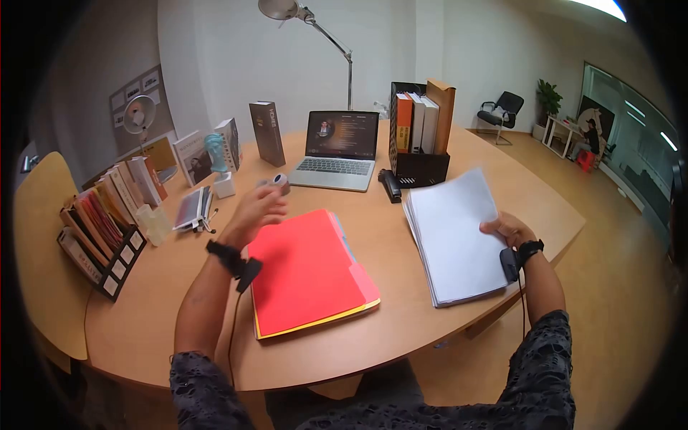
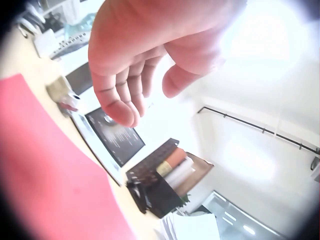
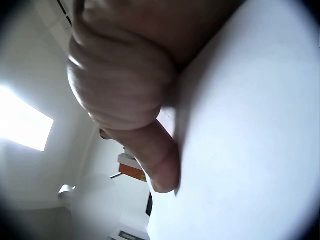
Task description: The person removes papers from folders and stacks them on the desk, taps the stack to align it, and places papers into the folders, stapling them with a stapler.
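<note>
My right hand (image 1: pixel 510 231) grips the right edge of a thick stack of white paper (image 1: pixel 459 240), thumb on the top sheet and the other fingers out of sight. In the right wrist view the thumb (image 3: pixel 162 165) presses along the sheet. My left hand (image 1: pixel 259 213) hovers by the upper left corner of a red folder (image 1: pixel 308 276), its fingers (image 2: pixel 120 102) loosely bent around nothing. Under the red folder a yellow edge shows, with pink and blue tabs on the right. Just beyond that hand sits a small white and grey object (image 1: pixel 281 182).
An open laptop (image 1: pixel 337 168) stands at the back, a black stapler (image 1: pixel 390 186) right of it. Beside that is a black file holder (image 1: pixel 423 170) with books. A dark box-like book (image 1: pixel 267 134), a teal bust (image 1: pixel 216 152) and a book rack (image 1: pixel 118 265) line the left.
</note>
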Demonstrator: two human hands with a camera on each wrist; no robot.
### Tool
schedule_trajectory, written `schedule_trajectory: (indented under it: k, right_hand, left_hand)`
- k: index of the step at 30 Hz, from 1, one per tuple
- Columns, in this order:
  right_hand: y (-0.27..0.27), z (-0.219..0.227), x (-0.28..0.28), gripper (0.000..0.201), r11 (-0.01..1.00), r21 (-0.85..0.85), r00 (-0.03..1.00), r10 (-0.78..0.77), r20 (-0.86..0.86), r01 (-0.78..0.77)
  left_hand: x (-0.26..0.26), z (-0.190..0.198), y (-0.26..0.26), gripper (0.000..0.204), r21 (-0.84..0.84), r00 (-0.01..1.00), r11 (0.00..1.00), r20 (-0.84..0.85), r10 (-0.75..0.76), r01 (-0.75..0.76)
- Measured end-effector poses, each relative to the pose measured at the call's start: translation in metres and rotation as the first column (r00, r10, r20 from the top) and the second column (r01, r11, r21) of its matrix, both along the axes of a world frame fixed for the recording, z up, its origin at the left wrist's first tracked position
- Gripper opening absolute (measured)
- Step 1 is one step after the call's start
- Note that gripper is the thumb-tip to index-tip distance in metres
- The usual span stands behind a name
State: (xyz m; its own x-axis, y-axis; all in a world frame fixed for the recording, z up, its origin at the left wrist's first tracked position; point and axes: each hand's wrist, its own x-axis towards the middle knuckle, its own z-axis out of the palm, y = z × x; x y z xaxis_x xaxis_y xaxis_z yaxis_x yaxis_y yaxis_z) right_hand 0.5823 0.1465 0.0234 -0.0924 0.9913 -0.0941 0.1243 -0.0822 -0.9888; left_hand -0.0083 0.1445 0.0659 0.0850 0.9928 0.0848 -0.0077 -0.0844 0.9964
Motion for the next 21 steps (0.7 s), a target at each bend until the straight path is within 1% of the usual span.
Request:
schedule_trajectory:
  k: [1, 2, 3, 5, 6, 8, 9, 11, 12, 14, 15, 17, 18, 19, 21]
  right_hand:
    - [0.008, -0.012, 0.003, 0.047, 0.998, -0.049, 0.992, -0.031, 0.12, 0.037]
    - [0.009, -0.016, 0.0, 0.046, 0.989, -0.129, 0.987, -0.054, 0.151, 0.074]
    - [0.014, -0.022, -0.002, 0.046, 0.989, -0.133, 0.988, -0.047, 0.15, 0.067]
    - [0.025, -0.032, -0.003, 0.045, 0.983, -0.144, 0.969, -0.076, 0.234, 0.112]
    - [0.03, -0.033, -0.002, 0.045, 0.984, -0.147, 0.97, -0.068, 0.233, 0.104]
    - [0.036, -0.028, -0.007, 0.042, 0.976, -0.153, 0.918, -0.085, 0.387, 0.155]
    - [0.037, -0.028, -0.01, 0.042, 0.976, -0.152, 0.918, -0.084, 0.388, 0.154]
    - [0.031, -0.021, -0.019, 0.043, 0.978, -0.108, 0.867, -0.102, 0.488, 0.176]
    - [0.029, -0.02, -0.019, 0.043, 0.977, -0.107, 0.861, -0.106, 0.498, 0.182]
    - [0.024, -0.021, -0.021, 0.048, 0.99, -0.011, 0.827, -0.109, 0.552, 0.138]
    - [0.024, -0.018, -0.023, 0.048, 0.99, 0.0, 0.819, -0.114, 0.563, 0.138]
    - [0.021, -0.012, -0.028, 0.061, 0.979, 0.049, 0.64, -0.168, 0.75, 0.199]
    - [0.024, -0.015, -0.023, 0.069, 0.984, 0.101, 0.568, -0.168, 0.806, 0.148]
    - [0.022, -0.01, -0.025, 0.069, 0.984, 0.107, 0.557, -0.167, 0.813, 0.14]
    - [0.011, 0.006, -0.039, 0.057, 0.957, 0.022, 0.573, -0.191, 0.797, 0.288]
  left_hand:
    - [-0.024, -0.011, -0.001, 0.023, -0.034, 0.996, 0.996, -0.024, 0.086, -0.087]
    - [-0.044, -0.022, -0.005, 0.021, -0.036, 0.978, 0.982, -0.109, 0.18, -0.185]
    - [-0.062, -0.035, -0.008, 0.021, -0.04, 0.976, 0.981, -0.111, 0.186, -0.191]
    - [-0.087, -0.055, -0.016, 0.018, -0.044, 0.928, 0.952, -0.243, 0.284, -0.303]
    - [-0.094, -0.063, -0.02, 0.018, -0.045, 0.925, 0.949, -0.245, 0.291, -0.311]
    - [-0.102, -0.073, -0.025, 0.015, -0.09, 0.95, 0.96, -0.191, 0.246, -0.266]
    - [-0.109, -0.079, -0.021, 0.015, -0.09, 0.95, 0.959, -0.19, 0.247, -0.267]
    - [-0.118, -0.09, -0.012, 0.027, -0.006, 0.964, 0.979, -0.178, 0.2, -0.204]
    - [-0.121, -0.097, -0.007, 0.027, -0.009, 0.966, 0.98, -0.167, 0.195, -0.199]
    - [-0.111, -0.091, -0.004, 0.036, 0.091, 0.939, 0.977, -0.271, 0.212, -0.195]
    - [-0.105, -0.086, -0.003, 0.036, 0.096, 0.943, 0.976, -0.256, 0.214, -0.196]
    - [-0.089, -0.073, -0.004, 0.043, 0.153, 0.914, 0.983, -0.377, 0.149, -0.098]
    - [-0.085, -0.064, -0.007, 0.048, 0.089, 0.907, 0.994, -0.411, 0.094, -0.062]
    - [-0.082, -0.063, -0.003, 0.048, 0.092, 0.912, 0.993, -0.398, 0.102, -0.071]
    - [-0.081, -0.065, 0.003, 0.051, 0.112, 0.871, 0.994, -0.486, 0.065, -0.011]
